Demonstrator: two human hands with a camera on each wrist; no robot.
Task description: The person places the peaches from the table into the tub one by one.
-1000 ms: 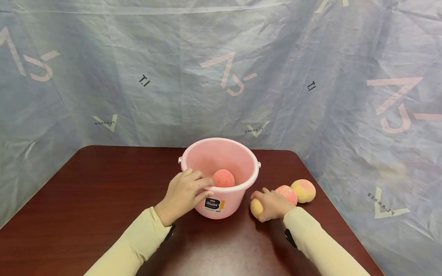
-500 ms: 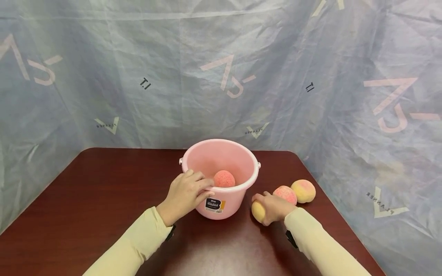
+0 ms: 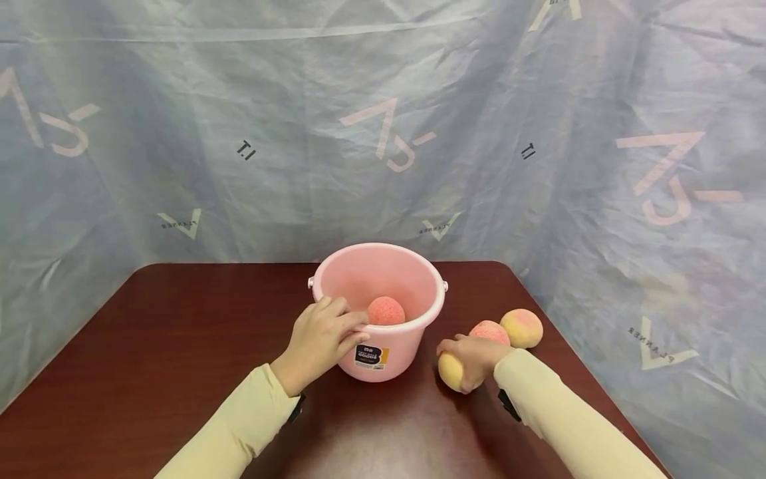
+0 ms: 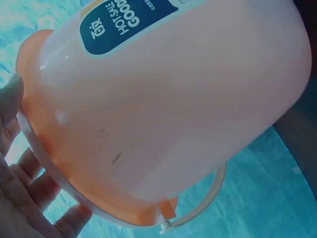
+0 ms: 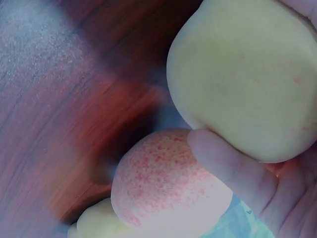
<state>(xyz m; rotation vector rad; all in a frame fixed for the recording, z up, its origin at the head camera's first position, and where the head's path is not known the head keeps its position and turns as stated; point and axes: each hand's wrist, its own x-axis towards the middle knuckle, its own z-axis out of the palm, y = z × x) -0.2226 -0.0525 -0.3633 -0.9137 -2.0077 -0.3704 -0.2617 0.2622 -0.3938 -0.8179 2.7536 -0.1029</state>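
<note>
A pink plastic bucket (image 3: 419, 336) with a dark label stands upright on the table, a reddish peach (image 3: 385, 311) inside it. My left hand (image 3: 320, 339) holds the near rim, thumb outside and fingers over the edge; the left wrist view shows the bucket wall (image 4: 163, 114) and that thumb (image 4: 11, 99). To the right of the bucket, my right hand (image 3: 479, 360) grips a yellow peach (image 3: 450, 371), its far side hidden by the fingers. Close up, the right wrist view has this yellow peach (image 5: 242, 79) with the thumb (image 5: 233, 163) against it.
Beyond my right hand lie a speckled pink peach (image 3: 491, 331), partly hidden by the hand, and a yellow-pink peach (image 3: 522, 328) near the table's right edge. The dark red table (image 3: 179, 346) meets grey printed curtains (image 3: 269, 133) at the back and sides.
My right hand has drawn the yellow peach slightly toward me and away from the bucket, turning a little. The left hand keeps its place on the rim. The head view shifts slightly.
</note>
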